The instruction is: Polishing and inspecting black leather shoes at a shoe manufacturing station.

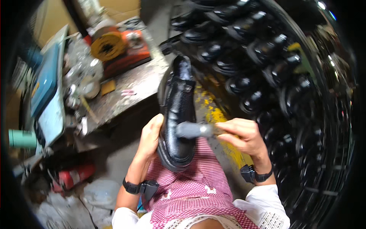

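A black leather shoe (178, 122) hangs upright in front of me, its toe toward my body and its opening away. My left hand (151, 134) grips the edge of its sole on the left side. In my right hand (242, 134) is a brush (193, 130) with a grey head and a brownish handle, held between thumb and fingers. The brush head lies over the shoe's upper near the toe and looks to be touching it. Motion blurs the brush, so its bristles do not show clearly.
At the right, a rack (301, 32) carries rows of shiny black shoes (253, 101). On the left stands a worn workbench (141, 82) with an orange machine (131, 47) and clear plastic bags (82, 63). A red cylinder (76, 176) and plastic bags (101, 192) lie below it.
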{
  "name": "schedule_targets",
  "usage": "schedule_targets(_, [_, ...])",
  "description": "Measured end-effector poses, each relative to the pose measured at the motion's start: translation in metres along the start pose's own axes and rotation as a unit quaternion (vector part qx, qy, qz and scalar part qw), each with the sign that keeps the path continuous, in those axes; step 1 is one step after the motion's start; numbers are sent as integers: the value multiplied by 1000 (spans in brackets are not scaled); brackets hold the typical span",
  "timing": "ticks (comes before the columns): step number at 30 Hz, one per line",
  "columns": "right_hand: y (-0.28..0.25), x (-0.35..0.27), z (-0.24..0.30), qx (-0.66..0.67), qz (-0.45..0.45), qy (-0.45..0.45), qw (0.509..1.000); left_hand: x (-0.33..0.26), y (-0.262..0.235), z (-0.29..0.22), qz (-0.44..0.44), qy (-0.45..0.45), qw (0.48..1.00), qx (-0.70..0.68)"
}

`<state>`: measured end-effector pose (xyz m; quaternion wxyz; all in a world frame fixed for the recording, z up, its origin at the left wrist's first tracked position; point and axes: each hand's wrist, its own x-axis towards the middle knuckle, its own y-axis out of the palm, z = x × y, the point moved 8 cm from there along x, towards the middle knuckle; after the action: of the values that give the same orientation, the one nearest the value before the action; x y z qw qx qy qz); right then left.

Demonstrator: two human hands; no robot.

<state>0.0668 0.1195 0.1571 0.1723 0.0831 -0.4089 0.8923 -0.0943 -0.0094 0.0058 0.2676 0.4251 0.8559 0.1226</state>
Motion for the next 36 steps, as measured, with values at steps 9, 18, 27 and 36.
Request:
schedule_targets(9, [-19, -61, -11, 35, -56, 5, 998, 20, 45, 20, 114, -9, 993, 21])
schedule_targets(18, [-44, -111, -26, 83, -78, 95, 989, 12, 125, 13, 85, -33, 965, 244])
schedule_targets(27, [-47, -126, -36, 43, -55, 133, 989, 15, 161, 21, 147, -43, 961, 231])
schedule_targets(36, [-138, -196, -15, -33, -396, 131, 908, 21, 156, 32, 146, -53, 969, 193])
